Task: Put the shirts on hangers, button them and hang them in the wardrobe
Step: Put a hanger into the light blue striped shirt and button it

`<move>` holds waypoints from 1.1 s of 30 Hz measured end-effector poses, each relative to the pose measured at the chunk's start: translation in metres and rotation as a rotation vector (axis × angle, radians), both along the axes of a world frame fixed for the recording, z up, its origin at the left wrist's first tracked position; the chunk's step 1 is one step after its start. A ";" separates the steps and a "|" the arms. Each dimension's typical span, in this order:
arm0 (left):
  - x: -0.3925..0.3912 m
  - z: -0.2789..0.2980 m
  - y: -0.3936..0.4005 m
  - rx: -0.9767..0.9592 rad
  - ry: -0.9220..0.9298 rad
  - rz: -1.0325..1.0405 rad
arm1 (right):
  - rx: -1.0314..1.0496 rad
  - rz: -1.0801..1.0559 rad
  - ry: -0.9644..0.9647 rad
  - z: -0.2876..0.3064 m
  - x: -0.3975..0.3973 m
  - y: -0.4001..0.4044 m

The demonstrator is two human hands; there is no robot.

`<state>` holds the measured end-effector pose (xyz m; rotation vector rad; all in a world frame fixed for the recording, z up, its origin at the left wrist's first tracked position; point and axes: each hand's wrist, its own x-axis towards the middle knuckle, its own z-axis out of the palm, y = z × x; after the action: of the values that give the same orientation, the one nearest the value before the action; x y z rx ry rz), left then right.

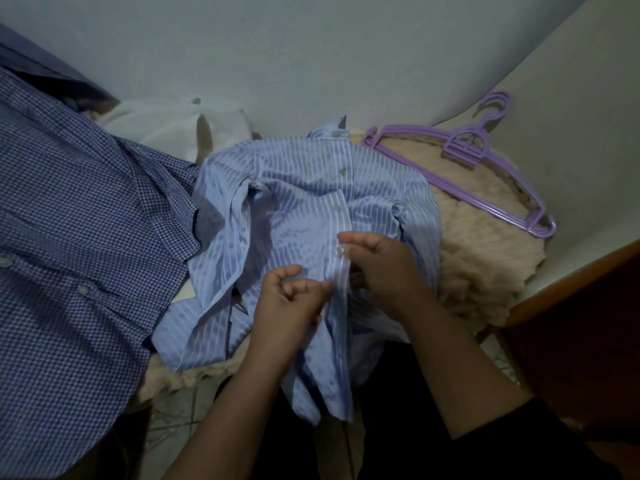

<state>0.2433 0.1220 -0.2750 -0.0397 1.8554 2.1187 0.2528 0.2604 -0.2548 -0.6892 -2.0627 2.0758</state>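
A light blue striped shirt (298,188) lies front up on a beige fluffy blanket (478,258), collar toward the wall. Its upper buttons look fastened. My left hand (287,299) pinches the left edge of the button placket at mid-shirt. My right hand (381,265) pinches the placket's right edge beside a small white button (340,251). A dark blue checked shirt (76,237) lies spread out at the left. Purple plastic hangers (464,147) lie stacked on the blanket at the right, past the striped shirt.
A white cloth (166,126) is bunched behind the shirts by the pale wall (311,57). A brown wooden edge (568,289) runs along the right. Tiled floor (194,403) shows below the blanket's front edge.
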 end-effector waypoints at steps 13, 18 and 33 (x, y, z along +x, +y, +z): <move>-0.003 0.014 -0.003 0.259 -0.117 -0.049 | -0.370 0.018 0.138 0.005 0.017 0.003; -0.002 0.016 -0.004 0.366 -0.143 0.021 | -0.304 0.155 0.113 0.001 0.029 -0.003; -0.004 0.014 -0.004 0.444 -0.254 -0.033 | -0.257 0.103 0.237 0.014 0.032 -0.018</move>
<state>0.2398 0.1179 -0.2611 -0.1644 1.2115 2.3279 0.2853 0.2424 -0.2411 -0.3497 -1.7586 2.3756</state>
